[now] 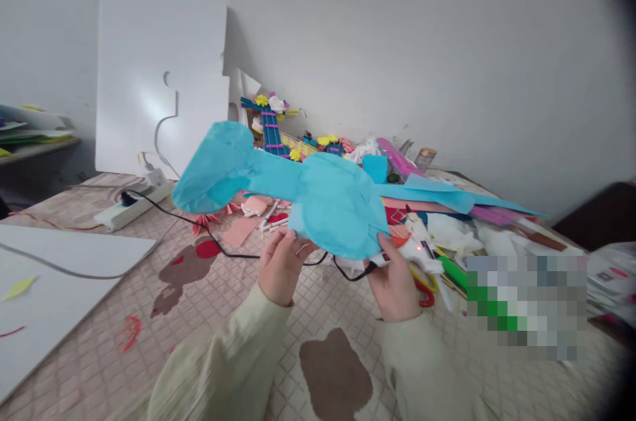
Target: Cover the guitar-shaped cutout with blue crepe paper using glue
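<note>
Above the table I hold up a light blue paper cutout (pixel 342 209) with a rounded body, a narrow neck and a broad, creased head-like end at the left. My left hand (pixel 283 265) pinches its lower edge near the neck side. The lower right edge is gripped by my right hand (pixel 395 275), thumb on the front face. Long pointed blue strips (pixel 447 195) stretch right from behind the body; whether they are joined to it I cannot tell. A white glue gun (pixel 422 252) with a small red light lies just beyond my right hand.
A power strip (pixel 132 205) lies at left, its black cable (pixel 199 229) crossing the table behind my hands. White boards lie at front left (pixel 64 288) and lean on the wall (pixel 159 76). Paper scraps, scissors (pixel 424 292) and colourful crafts (pixel 275 129) crowd the back and right.
</note>
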Tool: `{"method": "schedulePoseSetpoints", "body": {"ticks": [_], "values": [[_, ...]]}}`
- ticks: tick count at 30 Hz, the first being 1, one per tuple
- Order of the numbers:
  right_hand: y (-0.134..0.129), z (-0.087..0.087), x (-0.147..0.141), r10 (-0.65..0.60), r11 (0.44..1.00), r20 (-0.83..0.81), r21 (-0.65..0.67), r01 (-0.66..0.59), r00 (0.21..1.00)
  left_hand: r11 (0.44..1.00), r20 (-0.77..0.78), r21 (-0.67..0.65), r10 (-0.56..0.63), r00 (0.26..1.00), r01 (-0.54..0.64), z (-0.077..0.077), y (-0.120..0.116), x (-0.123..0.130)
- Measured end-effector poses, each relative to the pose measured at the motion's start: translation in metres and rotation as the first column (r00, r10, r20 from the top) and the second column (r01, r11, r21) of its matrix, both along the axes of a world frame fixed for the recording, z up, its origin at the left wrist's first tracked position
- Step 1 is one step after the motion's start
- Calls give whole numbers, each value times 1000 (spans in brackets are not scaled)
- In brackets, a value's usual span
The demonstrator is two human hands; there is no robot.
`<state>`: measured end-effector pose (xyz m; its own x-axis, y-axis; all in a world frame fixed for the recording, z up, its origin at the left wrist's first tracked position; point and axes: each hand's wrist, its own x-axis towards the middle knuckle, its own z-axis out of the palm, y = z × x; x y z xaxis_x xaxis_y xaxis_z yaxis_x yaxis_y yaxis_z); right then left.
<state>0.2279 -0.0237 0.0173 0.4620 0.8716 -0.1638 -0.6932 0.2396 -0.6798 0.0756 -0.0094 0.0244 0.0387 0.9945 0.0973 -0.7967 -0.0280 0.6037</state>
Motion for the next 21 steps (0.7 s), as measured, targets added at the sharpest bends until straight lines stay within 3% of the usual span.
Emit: {"method": "schedulePoseSetpoints", "body": {"ticks": [7,13,15,18,21], "values": [[4,0,13,-56,997,31,49,55,998,989,-83,-132,-76,994,65,4,12,-7],[9,-2,15,-11,996,73,95,4,997,979,-151,-147,117,982,-139,7,22,-12],[10,-1,16,8,999,70,53,-12,998,967,-123,-151,186,975,-204,11,28,-19],[8,0,17,101,992,92,-81,-93,991,934,-81,-171,304,949,-314,20,38,-34],[6,-2,10,309,942,108,-173,-288,945,916,-45,-165,364,930,-367,26,44,-46]]}}
